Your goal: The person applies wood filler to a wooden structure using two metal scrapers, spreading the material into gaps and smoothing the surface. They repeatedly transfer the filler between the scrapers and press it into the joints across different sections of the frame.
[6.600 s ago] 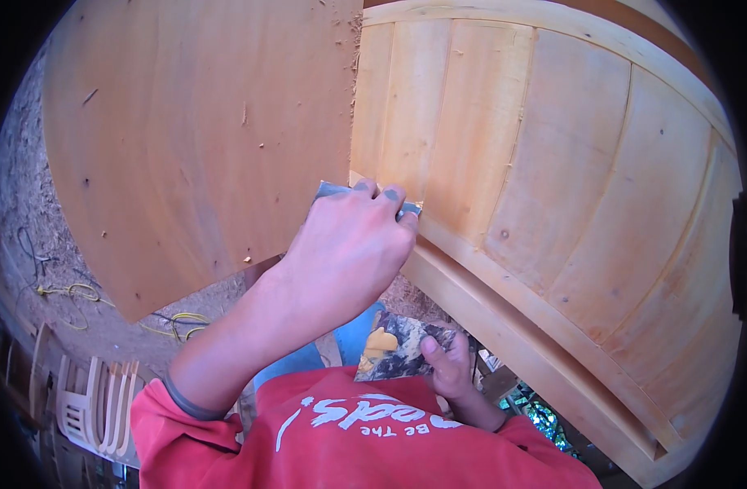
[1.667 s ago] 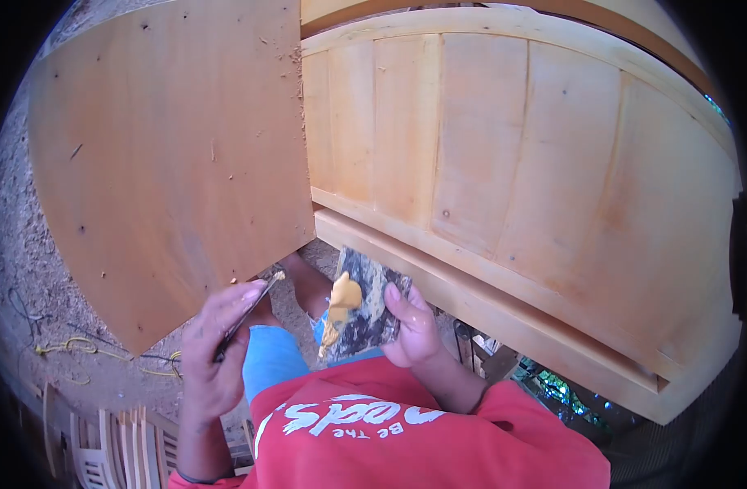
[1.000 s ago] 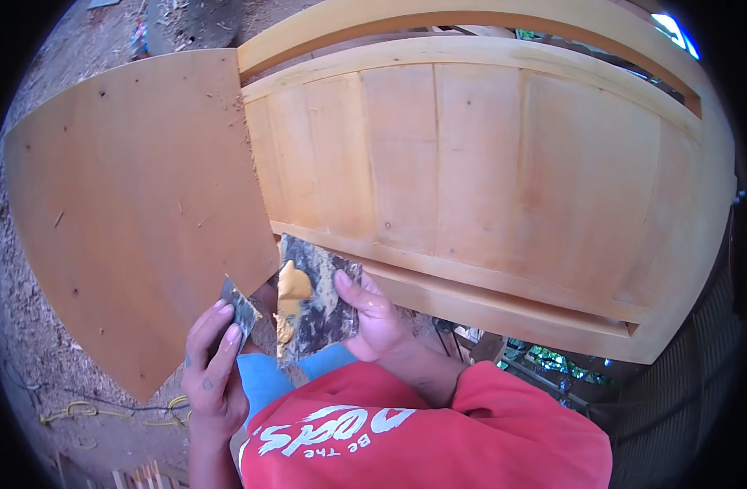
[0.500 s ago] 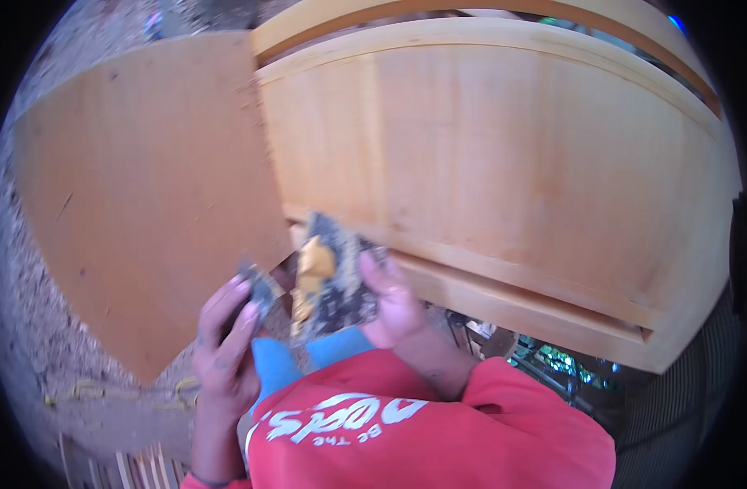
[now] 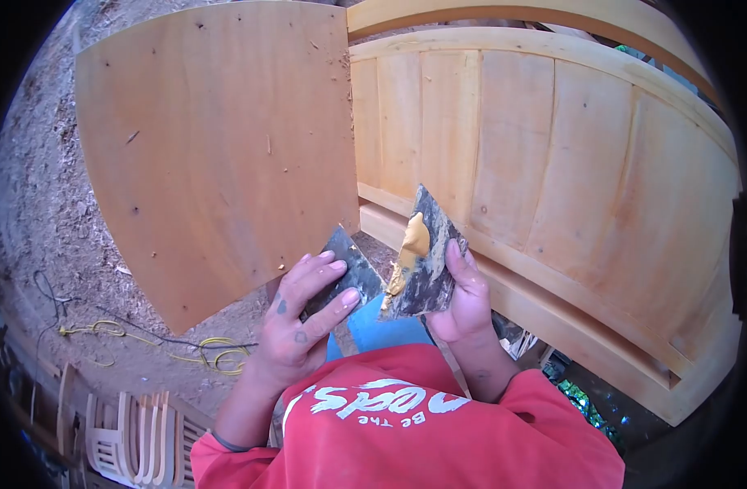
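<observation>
Low in the middle of the head view, my left hand grips a dark, flat spreader, fingers on top and thumb along its near side. My right hand is closed on a dark, smeared putty board, thumb over its face. Yellow-tan wood filler lies in a lump along the board's left edge. The spreader's right corner comes right up to the filler's lower end. Beyond my hands stands a panelled wooden headboard, with a flat plywood sheet to its left.
Wood chips and several dark spots dot the plywood. Yellow cord and a dark cable lie on the dirt ground at left. Slatted wooden chair parts stand at lower left. A long rail runs along the headboard's lower side.
The view has swung left, so the plywood and my hands appear further right. The spreader has come closer to the filler on the board. Both hands keep their hold.
</observation>
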Tool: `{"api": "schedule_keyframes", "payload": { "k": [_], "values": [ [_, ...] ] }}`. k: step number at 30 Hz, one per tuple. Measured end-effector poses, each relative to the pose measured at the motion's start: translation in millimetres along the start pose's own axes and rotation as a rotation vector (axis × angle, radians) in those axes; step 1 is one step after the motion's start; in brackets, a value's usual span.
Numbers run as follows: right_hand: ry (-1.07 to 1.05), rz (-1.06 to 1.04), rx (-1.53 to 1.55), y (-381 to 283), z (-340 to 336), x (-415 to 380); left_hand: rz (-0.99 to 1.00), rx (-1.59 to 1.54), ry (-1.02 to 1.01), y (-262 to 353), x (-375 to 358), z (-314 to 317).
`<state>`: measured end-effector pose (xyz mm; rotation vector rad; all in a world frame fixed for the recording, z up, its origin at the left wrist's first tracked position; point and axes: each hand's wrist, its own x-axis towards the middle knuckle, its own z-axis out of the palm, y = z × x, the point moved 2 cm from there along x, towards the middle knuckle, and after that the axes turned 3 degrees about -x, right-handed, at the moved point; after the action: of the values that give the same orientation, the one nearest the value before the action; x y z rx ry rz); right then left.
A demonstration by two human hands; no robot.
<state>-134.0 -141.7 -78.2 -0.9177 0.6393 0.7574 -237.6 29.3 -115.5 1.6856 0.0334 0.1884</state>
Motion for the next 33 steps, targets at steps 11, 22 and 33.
{"api": "schedule_keyframes", "payload": {
  "k": [11, 22, 33],
  "values": [
    [0.126, -0.056, -0.180, 0, -23, -21, -0.166, 0.126, 0.072, -36, 107, 6],
    [0.173, 0.008, -0.208, 27, -57, -31, -0.087, -0.122, 0.064, -93, 192, 38],
    [0.173, 0.070, -0.174, 25, -67, -37, -0.601, -0.406, 0.036, -62, 207, 20]
  ]
}}
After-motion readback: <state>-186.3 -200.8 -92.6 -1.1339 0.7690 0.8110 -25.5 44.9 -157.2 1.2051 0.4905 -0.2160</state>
